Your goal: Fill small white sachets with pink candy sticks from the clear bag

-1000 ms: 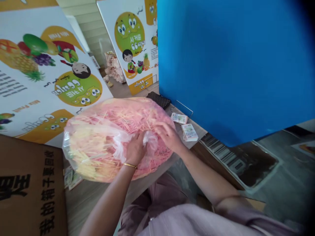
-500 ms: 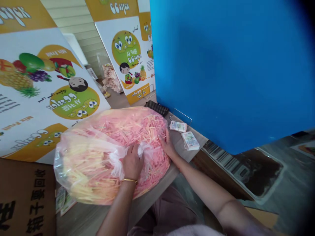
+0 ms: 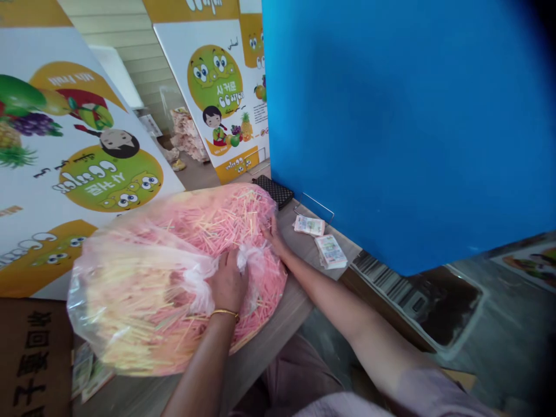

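A large clear plastic bag point(image 3: 143, 278) stuffed with thin pink and yellow sticks lies on a wooden table point(image 3: 269, 341). My left hand point(image 3: 226, 284), with a gold bangle at the wrist, is closed on the bunched neck of the bag near its middle. My right hand point(image 3: 273, 236) lies against the bag's right side, its fingers pressed into the plastic and partly hidden by it.
Two small stacks of printed packets point(image 3: 324, 240) lie right of the bag. A big blue panel point(image 3: 399, 127) stands close behind them. Printed cartons point(image 3: 87, 150) with fruit pictures rise at left and back. A brown cardboard box point(image 3: 30, 359) sits at lower left, a dark pad point(image 3: 273, 190) behind the bag.
The bag has slid left and nearer to me. My right hand moved from the bag's top to its right edge. My left hand kept its grip on the neck.
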`<state>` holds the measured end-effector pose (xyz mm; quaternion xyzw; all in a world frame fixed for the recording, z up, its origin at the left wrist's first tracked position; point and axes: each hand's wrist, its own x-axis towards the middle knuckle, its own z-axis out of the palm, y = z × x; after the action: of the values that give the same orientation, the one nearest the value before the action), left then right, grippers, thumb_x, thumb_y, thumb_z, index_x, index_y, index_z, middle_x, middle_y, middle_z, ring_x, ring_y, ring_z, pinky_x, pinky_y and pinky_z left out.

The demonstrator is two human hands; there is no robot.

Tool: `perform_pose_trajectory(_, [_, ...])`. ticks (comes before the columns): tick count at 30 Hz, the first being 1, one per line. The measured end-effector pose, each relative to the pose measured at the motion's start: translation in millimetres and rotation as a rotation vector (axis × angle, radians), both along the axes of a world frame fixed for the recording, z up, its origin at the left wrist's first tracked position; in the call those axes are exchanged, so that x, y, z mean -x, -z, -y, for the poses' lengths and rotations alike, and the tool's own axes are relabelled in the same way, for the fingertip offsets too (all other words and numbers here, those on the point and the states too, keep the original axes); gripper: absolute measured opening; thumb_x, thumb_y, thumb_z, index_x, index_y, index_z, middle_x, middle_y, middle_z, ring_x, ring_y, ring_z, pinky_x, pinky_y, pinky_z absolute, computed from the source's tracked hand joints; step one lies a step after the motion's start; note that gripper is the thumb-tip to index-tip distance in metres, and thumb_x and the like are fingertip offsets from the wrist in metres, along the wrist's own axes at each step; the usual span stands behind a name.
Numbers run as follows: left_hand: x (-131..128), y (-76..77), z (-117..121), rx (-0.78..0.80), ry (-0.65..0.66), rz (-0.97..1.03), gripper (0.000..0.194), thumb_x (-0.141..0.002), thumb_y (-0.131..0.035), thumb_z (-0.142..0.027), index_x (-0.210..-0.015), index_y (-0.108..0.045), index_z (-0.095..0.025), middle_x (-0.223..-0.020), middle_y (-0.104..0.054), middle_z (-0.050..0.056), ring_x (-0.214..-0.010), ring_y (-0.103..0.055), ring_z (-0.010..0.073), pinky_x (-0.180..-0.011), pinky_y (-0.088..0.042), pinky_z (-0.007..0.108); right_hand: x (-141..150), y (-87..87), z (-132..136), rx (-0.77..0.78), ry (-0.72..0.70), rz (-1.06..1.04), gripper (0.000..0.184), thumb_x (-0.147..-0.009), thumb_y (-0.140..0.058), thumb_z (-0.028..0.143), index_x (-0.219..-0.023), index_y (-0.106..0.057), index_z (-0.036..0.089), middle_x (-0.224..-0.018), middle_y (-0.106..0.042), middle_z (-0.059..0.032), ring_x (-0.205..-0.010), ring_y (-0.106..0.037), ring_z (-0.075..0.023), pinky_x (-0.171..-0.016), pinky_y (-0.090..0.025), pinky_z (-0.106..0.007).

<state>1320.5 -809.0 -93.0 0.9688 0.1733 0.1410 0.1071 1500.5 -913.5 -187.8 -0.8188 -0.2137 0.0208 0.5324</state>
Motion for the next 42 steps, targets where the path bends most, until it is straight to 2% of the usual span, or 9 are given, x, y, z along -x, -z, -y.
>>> perform_pose_trajectory(7, [-5.9, 1.1, 1.3, -0.050, -0.023, -0.022, 0.040, -0.099, -0.051, -0.030, -0.135, -0.058, -0.015, -0.135, -0.066, 0.018, -0.110, -0.071, 0.0326, -0.084, -0.058, 0.042, -4.4, -20.0, 6.5, -0.067, -0.004, -0.167, 0.086, -0.099, -0.051, 0.059, -0.165, -0.018, 0.014, -0.170, -0.027, -0.0202, -0.158, -0.027, -0.0217, -0.126, -0.030, -0.042])
perform_pose_trajectory(12, [-1.8, -2.5, 1.0, -0.045, -0.002, -0.051, 0.039, -0.098, -0.049, -0.032, -0.133, -0.060, -0.016, -0.135, -0.066, 0.019, -0.110, -0.071, 0.0334, -0.085, -0.058, 0.044, 5.9, -39.7, 27.8, 0.054, -0.010, -0.181, 0.068, -0.101, -0.051, 0.048, -0.156, -0.039, 0.011, -0.158, -0.047, -0.0232, -0.147, -0.046, -0.0261, -0.120, -0.038, -0.045])
perform_pose_trajectory(18, [4.1, -4.3, -1.8, -0.050, 0.056, -0.065, 0.040, -0.097, -0.051, -0.031, -0.133, -0.060, -0.016, -0.132, -0.067, 0.019, -0.112, -0.070, 0.0328, -0.088, -0.058, 0.042, 45.2, -51.7, 118.4, 0.303, 0.246, 0.268, 0.051, -0.103, -0.046, 0.039, -0.146, -0.053, 0.013, -0.156, -0.050, -0.0207, -0.147, -0.042, -0.0321, -0.121, -0.030, -0.053])
perform_pose_trajectory(21, [5.8, -4.0, -0.6, -0.067, 0.058, -0.071, 0.040, -0.097, -0.051, -0.031, -0.132, -0.060, -0.015, -0.132, -0.067, 0.020, -0.112, -0.070, 0.0342, -0.088, -0.058, 0.044, 59.4, -40.7, 165.4, 0.547, 0.476, 0.122, 0.073, -0.096, -0.058, 0.040, -0.155, -0.039, 0.003, -0.158, -0.043, -0.0313, -0.145, -0.040, -0.0443, -0.116, -0.029, -0.063])
perform_pose_trajectory(25, [6.1, -1.2, -0.5, -0.077, 0.071, -0.057, 0.040, -0.097, -0.051, -0.032, -0.132, -0.060, -0.015, -0.130, -0.067, 0.020, -0.113, -0.069, 0.0343, -0.088, -0.058, 0.044, 68.7, -25.5, 185.9, 0.796, 0.420, -0.011, 0.085, -0.088, -0.066, 0.037, -0.157, -0.034, -0.001, -0.143, -0.054, -0.0342, -0.132, -0.048, -0.0478, -0.109, -0.033, -0.062])
perform_pose_trajectory(30, [6.1, 2.4, -2.9, -0.046, 0.101, -0.027, 0.040, -0.095, -0.052, -0.029, -0.132, -0.059, -0.015, -0.131, -0.067, 0.020, -0.120, -0.066, 0.0344, -0.095, -0.057, 0.046, 74.9, -26.4, 171.4, 0.832, 0.237, 0.086, 0.083, -0.083, -0.068, 0.028, -0.157, -0.039, 0.004, -0.131, -0.061, -0.0285, -0.123, -0.053, -0.0421, -0.103, -0.042, -0.053])
perform_pose_trajectory(34, [9.0, 2.2, -3.7, 0.008, 0.141, -0.008, 0.039, -0.094, -0.054, -0.024, -0.132, -0.059, -0.016, -0.132, -0.067, 0.018, -0.122, -0.065, 0.0318, -0.097, -0.057, 0.044, 68.2, -40.9, 156.1, 0.685, 0.133, 0.080, 0.083, -0.078, -0.072, 0.027, -0.154, -0.045, 0.008, -0.132, -0.061, -0.0262, -0.123, -0.056, -0.0405, -0.104, -0.045, -0.052])
perform_pose_trajectory(38, [14.5, 1.6, -2.5, 0.019, 0.171, -0.016, 0.039, -0.093, -0.059, -0.021, -0.132, -0.060, -0.018, -0.130, -0.066, 0.016, -0.123, -0.064, 0.0301, -0.097, -0.057, 0.041, 52.1, -79.0, 114.2, 0.430, 0.073, 0.200, 0.079, -0.080, -0.068, 0.030, -0.153, -0.045, 0.011, -0.133, -0.061, -0.0234, -0.125, -0.056, -0.0394, -0.107, -0.045, -0.055])
perform_pose_trajectory(42, [18.3, -0.9, 0.8, 0.041, 0.199, -0.026, 0.041, -0.092, -0.061, -0.018, -0.133, -0.059, -0.017, -0.130, -0.065, 0.017, -0.123, -0.063, 0.0296, -0.096, -0.056, 0.040, 44.4, -135.0, 24.6, 0.240, -0.124, 0.350, 0.079, -0.081, -0.069, 0.030, -0.153, -0.043, 0.012, -0.142, -0.056, -0.0223, -0.135, -0.050, -0.0372, -0.113, -0.041, -0.052])
